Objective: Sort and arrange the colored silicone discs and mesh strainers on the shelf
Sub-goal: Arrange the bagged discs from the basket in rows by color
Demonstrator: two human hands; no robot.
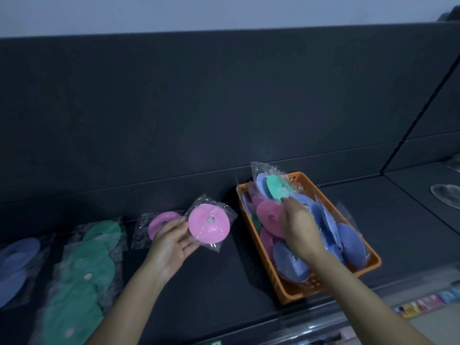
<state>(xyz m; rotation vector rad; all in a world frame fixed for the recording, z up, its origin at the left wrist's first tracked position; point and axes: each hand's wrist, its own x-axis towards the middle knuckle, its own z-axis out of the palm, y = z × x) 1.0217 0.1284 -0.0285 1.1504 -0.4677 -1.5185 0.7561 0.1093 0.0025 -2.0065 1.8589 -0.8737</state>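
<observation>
My left hand point(171, 241) holds a pink silicone disc point(209, 224) in a clear wrapper just above the dark shelf. Behind it another pink disc point(160, 223) lies flat on the shelf. My right hand point(300, 225) reaches into the orange basket point(286, 290), fingers closed on a pink disc point(268, 216) among wrapped blue, pink and green discs. A green disc point(276, 186) stands at the basket's far end. A row of green discs point(82, 275) and a pile of blue discs point(15, 260) lie at the left.
The dark shelf point(214, 282) has a tall dark back panel. Two clear mesh strainers point(445, 195) rest on the neighbouring shelf section at far right. A price rail with coloured labels point(428, 301) runs along the front edge at lower right.
</observation>
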